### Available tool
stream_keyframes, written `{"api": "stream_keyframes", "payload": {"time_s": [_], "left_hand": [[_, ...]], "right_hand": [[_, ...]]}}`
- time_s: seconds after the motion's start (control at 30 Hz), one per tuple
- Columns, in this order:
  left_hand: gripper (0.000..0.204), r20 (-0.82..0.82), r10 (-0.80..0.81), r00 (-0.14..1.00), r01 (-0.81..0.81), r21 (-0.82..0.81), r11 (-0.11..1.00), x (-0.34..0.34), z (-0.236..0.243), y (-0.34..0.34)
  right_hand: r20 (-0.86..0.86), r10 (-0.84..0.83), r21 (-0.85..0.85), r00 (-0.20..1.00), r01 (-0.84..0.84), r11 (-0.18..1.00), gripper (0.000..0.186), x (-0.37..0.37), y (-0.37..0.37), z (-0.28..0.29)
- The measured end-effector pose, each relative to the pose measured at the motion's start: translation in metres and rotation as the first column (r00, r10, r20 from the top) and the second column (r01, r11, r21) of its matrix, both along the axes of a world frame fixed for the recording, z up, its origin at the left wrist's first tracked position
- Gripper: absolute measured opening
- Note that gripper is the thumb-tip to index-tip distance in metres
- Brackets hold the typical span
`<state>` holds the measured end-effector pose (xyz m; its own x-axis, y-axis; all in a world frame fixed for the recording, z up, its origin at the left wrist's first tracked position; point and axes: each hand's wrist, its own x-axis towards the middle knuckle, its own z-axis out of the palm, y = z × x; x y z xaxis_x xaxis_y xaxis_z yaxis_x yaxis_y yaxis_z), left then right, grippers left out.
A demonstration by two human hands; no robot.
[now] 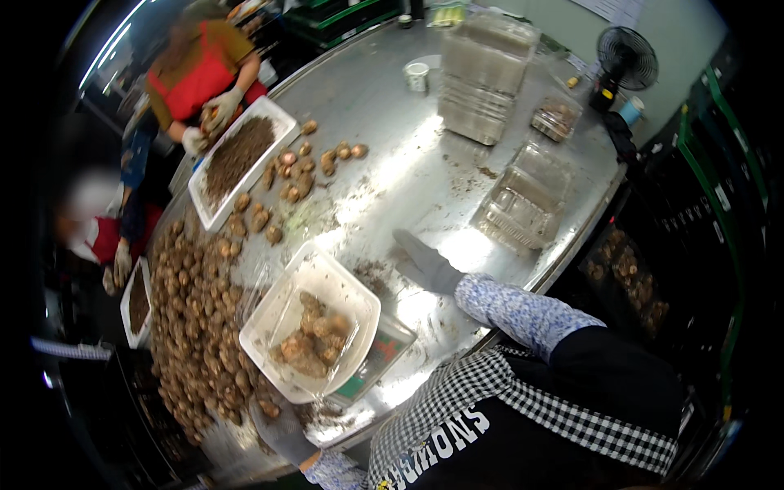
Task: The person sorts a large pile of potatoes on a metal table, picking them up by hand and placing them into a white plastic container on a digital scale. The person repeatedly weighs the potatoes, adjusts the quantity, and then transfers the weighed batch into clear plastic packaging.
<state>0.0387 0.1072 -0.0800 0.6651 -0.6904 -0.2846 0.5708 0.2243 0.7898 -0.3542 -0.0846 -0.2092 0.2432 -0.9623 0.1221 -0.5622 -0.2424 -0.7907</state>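
Observation:
My right hand, in a grey glove, stretches over the metal table with its fingers extended and nothing in them. At the near edge of the pile, my left hand, also gloved, closes around a small brown taro root. Between my hands a white plastic basin sits on a scale, partly covering it. Inside the basin is a clear plastic container with several taro roots in it. To the left of the basin spreads a large pile of taro roots.
Stacked clear containers stand at the far right, near an open container and a filled one. A white soil-filled tray lies before a co-worker in a red apron. A fan and crates stand beyond the table's right edge.

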Motion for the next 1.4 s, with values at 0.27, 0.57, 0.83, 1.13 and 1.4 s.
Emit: {"api": "stream_keyframes", "payload": {"time_s": [0.27,0.57,0.83,1.13,1.4], "left_hand": [[0.015,0.372,-0.041,0.927,-0.015,0.147,0.989,-0.008,0.002,-0.019],[0.012,0.498,-0.034,0.867,-0.09,0.224,0.97,-0.014,0.01,-0.031],[0.014,0.558,-0.003,0.83,-0.17,0.258,0.951,-0.017,0.011,-0.03],[0.021,0.652,0.04,0.757,-0.277,0.264,0.924,-0.013,0.018,-0.011],[0.03,0.379,0.067,0.923,-0.172,0.251,0.952,0.034,0.003,0.024]], "right_hand": [[0.22,-0.757,0.076,0.616,0.762,0.643,0.059,-0.079,-0.075,0.013],[-0.362,-0.858,-0.264,0.363,0.843,0.468,0.053,-0.158,-0.113,-0.038],[0.032,0.009,0.198,0.999,-0.015,0.98,0.064,-0.019,-0.112,0.034],[-0.482,-0.414,-0.074,0.772,0.435,0.897,0.065,-0.122,-0.212,-0.006],[-0.446,-0.245,-0.174,0.861,0.186,0.967,0.068,-0.036,-0.235,-0.001]]}}
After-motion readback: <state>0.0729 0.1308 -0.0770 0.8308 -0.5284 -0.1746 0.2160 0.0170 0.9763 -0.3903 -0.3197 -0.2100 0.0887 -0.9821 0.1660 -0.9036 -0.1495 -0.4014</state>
